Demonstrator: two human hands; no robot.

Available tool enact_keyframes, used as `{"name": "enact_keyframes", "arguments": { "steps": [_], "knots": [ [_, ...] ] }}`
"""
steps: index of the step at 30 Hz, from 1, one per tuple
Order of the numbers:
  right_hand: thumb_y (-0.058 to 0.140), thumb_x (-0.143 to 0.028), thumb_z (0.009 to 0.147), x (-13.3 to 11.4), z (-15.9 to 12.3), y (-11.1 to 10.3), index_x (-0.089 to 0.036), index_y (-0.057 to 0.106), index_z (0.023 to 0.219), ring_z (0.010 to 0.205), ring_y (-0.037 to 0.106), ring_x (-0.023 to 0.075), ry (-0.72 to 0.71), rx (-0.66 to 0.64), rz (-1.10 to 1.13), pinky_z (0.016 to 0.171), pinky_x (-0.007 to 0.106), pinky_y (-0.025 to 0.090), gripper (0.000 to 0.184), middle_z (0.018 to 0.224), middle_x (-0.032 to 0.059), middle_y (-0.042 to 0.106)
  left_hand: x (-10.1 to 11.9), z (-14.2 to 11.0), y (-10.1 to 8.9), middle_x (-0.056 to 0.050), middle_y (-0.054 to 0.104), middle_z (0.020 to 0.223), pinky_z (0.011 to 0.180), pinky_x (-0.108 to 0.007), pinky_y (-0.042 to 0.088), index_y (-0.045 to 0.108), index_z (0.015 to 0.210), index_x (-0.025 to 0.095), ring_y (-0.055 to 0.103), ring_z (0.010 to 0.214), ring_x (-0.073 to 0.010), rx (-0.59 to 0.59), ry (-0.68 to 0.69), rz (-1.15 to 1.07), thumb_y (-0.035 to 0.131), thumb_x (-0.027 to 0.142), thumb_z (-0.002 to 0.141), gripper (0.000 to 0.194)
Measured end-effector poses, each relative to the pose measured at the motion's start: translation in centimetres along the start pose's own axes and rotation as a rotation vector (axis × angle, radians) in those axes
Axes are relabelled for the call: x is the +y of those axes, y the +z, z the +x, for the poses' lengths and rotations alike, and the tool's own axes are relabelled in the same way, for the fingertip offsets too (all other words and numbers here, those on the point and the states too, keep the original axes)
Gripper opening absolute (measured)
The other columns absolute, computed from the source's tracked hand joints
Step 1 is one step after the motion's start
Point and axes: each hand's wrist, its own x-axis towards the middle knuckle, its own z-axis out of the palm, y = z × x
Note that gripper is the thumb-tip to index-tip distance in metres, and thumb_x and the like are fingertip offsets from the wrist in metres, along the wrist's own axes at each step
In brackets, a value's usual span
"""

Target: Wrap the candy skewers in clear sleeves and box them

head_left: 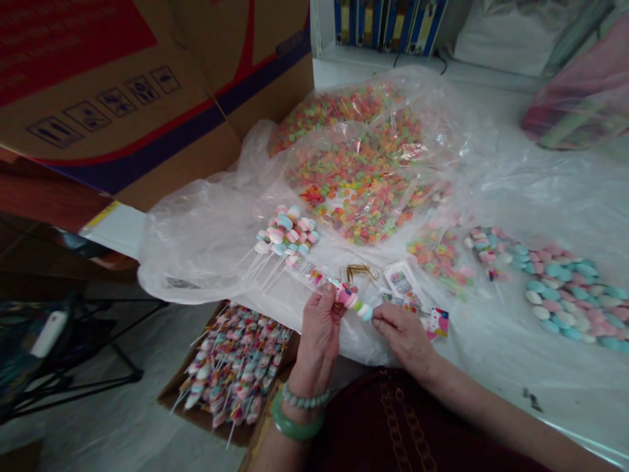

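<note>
A marshmallow candy skewer (361,308) in pink, white, green and pale blue spans the gap between my hands. My left hand (322,321) is closed around its upper end, together with a printed clear wrapper (303,270) that sticks out beyond the fingers. At the lower end, my right hand (405,337) pinches beside the pale blue marshmallow; the stick in its fingertips is mostly hidden. Close by on the plastic sheet lie gold twist ties (361,272), a stack of printed wrappers (401,282) and a pile of unwrapped marshmallow skewers (286,233).
A large clear bag of colourful gummy rings (363,177) covers the table's middle. Loose marshmallows (574,295) spread at the right, with loose gummy rings (437,252) nearer. A big cardboard box (196,137) stands at left. Below the edge, a carton holds wrapped skewers (236,367).
</note>
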Motion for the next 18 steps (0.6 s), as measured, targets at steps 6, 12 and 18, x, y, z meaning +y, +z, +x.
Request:
{"name": "enact_keyframes", "arguments": {
  "steps": [6,12,18],
  "knots": [
    [0.057,-0.035,0.072,0.1,0.7,-0.5,-0.019,0.052,0.068,0.041,0.027,0.0064,0.474,-0.173,0.63,0.041,0.021,0.016,0.018,0.05,-0.0067,0.04,1.2,0.4,-0.9,-0.004,0.068,0.069,0.06,-0.027,0.056,0.065,0.075,0.012,0.063,0.06,-0.0141,0.043,-0.182,0.093,0.076,0.027,0.069,0.02],
    [0.061,-0.034,0.066,-0.6,0.9,-1.9,-0.017,0.054,0.067,0.04,0.026,0.0046,0.507,-0.211,0.653,0.041,0.021,0.012,0.019,0.049,-0.0066,0.042,2.5,0.4,-1.3,-0.003,0.068,0.066,0.062,-0.029,0.056,0.065,0.071,0.011,0.063,0.06,-0.0149,-0.016,-0.211,0.247,0.081,0.029,0.061,0.026],
    [0.055,-0.031,0.068,-0.8,1.5,-2.9,-0.018,0.055,0.065,0.042,0.028,0.0063,0.465,-0.296,0.457,0.043,0.022,0.018,0.014,0.05,-0.0064,0.042,3.7,0.4,-1.7,-0.003,0.067,0.062,0.054,-0.024,0.049,0.067,0.068,0.011,0.059,0.053,-0.0129,-0.055,-0.251,0.35,0.082,0.032,0.058,0.028]
  ]
}}
